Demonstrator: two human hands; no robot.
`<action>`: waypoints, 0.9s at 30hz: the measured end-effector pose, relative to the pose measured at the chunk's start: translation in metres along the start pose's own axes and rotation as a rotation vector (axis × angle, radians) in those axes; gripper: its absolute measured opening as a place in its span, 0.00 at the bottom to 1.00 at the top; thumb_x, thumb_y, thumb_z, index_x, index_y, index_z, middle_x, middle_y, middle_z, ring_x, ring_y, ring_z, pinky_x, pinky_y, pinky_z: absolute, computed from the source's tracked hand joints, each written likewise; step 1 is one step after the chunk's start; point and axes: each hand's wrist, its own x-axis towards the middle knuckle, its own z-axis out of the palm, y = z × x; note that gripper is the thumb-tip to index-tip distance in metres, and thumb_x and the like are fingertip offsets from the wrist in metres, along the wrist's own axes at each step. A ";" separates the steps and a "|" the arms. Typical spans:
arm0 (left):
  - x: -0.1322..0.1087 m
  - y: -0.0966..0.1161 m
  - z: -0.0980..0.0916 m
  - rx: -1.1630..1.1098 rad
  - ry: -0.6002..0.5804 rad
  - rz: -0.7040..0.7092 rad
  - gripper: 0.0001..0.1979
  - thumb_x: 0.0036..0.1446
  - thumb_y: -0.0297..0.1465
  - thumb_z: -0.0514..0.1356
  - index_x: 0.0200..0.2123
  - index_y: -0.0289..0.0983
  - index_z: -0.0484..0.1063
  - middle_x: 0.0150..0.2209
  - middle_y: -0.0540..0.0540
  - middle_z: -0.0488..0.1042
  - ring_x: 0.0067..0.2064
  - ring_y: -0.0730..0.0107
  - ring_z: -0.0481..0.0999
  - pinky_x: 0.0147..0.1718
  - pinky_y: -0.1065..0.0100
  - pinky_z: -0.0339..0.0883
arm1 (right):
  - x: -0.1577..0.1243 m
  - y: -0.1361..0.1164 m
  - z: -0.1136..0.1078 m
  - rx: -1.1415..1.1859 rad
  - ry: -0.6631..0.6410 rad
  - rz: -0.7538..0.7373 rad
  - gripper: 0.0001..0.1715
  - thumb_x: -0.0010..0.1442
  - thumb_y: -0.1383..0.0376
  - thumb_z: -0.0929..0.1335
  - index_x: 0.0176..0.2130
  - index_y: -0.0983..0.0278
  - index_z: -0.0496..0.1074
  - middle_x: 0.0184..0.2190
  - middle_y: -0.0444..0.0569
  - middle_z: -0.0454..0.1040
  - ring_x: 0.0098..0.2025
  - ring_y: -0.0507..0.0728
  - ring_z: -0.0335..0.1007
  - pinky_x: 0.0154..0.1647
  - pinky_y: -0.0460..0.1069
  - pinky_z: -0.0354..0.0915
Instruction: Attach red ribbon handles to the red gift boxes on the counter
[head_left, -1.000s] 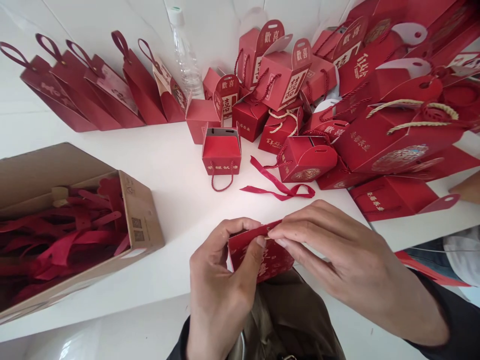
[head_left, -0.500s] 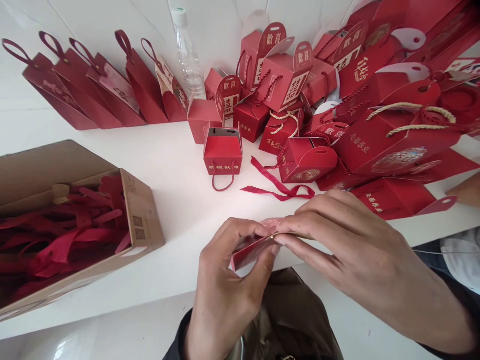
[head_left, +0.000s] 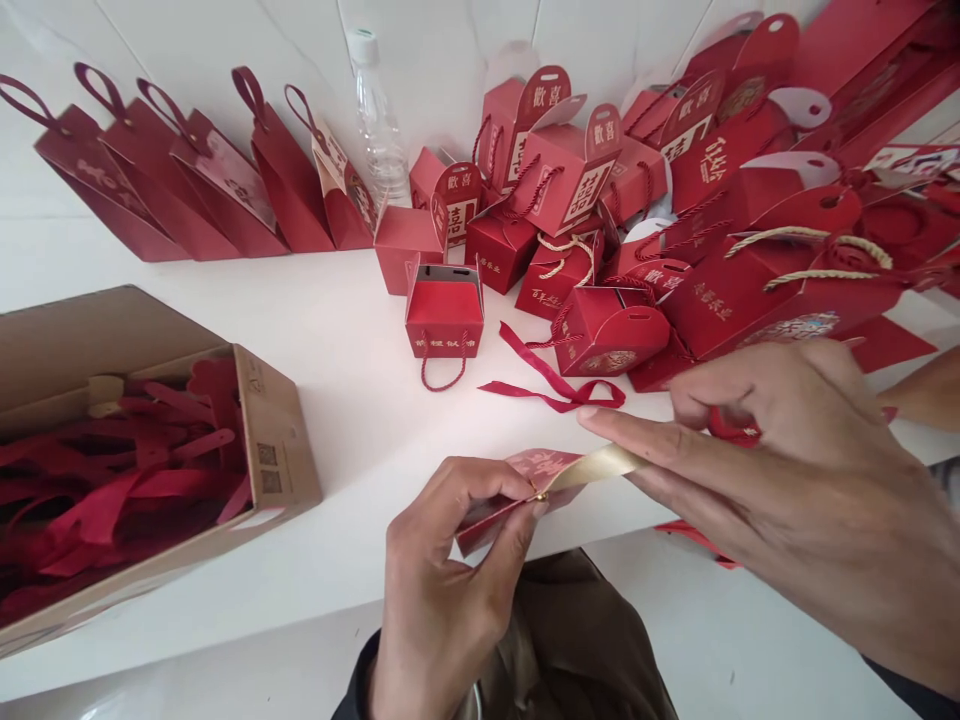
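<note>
My left hand [head_left: 457, 550] pinches the top edge of a red paper gift box [head_left: 480, 525] between thumb and fingertips, close to a small gold stud [head_left: 541, 496]. From the stud a cream-gold ribbon [head_left: 604, 465] runs to the right. Its far end passes into my right hand [head_left: 780, 480], between the extended index finger and the fingers below. The box is held at the table's front edge, above my lap, and its lower part is partly hidden by my left hand. A loose dark red ribbon [head_left: 551, 375] lies on the table just beyond.
A cardboard box [head_left: 281, 455] full of red ribbons stands at the left. Several finished-looking red triangular boxes [head_left: 217, 190] line the wall beside a clear plastic bottle [head_left: 379, 120]. Small red handled boxes [head_left: 448, 310] pile up toward the right. Another person's arm [head_left: 926, 390] shows at the right edge.
My right hand has moved right, away from the stud, drawing the cream-gold ribbon out into view. My left hand keeps its pinch on the box. The camera view has shifted slightly.
</note>
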 end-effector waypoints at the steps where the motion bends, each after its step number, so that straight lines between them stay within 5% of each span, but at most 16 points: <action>1: 0.000 -0.001 0.000 0.012 -0.007 0.012 0.09 0.62 0.23 0.66 0.38 0.44 0.76 0.36 0.57 0.80 0.37 0.83 0.81 0.39 0.87 0.75 | 0.003 -0.003 0.002 0.012 0.010 -0.005 0.17 0.75 0.68 0.65 0.58 0.56 0.76 0.38 0.50 0.71 0.40 0.62 0.67 0.40 0.54 0.68; 8: -0.003 -0.005 0.001 -0.056 0.011 0.089 0.09 0.61 0.21 0.66 0.39 0.41 0.75 0.37 0.54 0.80 0.38 0.78 0.82 0.36 0.80 0.77 | 0.017 -0.010 0.020 0.261 0.030 -0.014 0.14 0.73 0.73 0.66 0.55 0.63 0.76 0.46 0.47 0.80 0.46 0.55 0.76 0.52 0.47 0.73; 20: 0.004 -0.012 0.001 -0.225 -0.021 0.200 0.11 0.58 0.15 0.67 0.37 0.35 0.78 0.35 0.49 0.80 0.38 0.73 0.82 0.38 0.73 0.79 | 0.021 -0.012 0.034 0.769 -0.132 0.332 0.20 0.69 0.65 0.73 0.54 0.40 0.80 0.47 0.32 0.84 0.45 0.53 0.84 0.46 0.45 0.81; 27: 0.003 -0.015 -0.004 -0.213 -0.029 0.174 0.11 0.58 0.15 0.68 0.39 0.36 0.80 0.37 0.47 0.76 0.40 0.72 0.82 0.34 0.76 0.77 | 0.026 -0.017 0.034 0.988 -0.243 0.561 0.11 0.67 0.56 0.76 0.49 0.38 0.83 0.42 0.36 0.86 0.42 0.57 0.86 0.47 0.51 0.83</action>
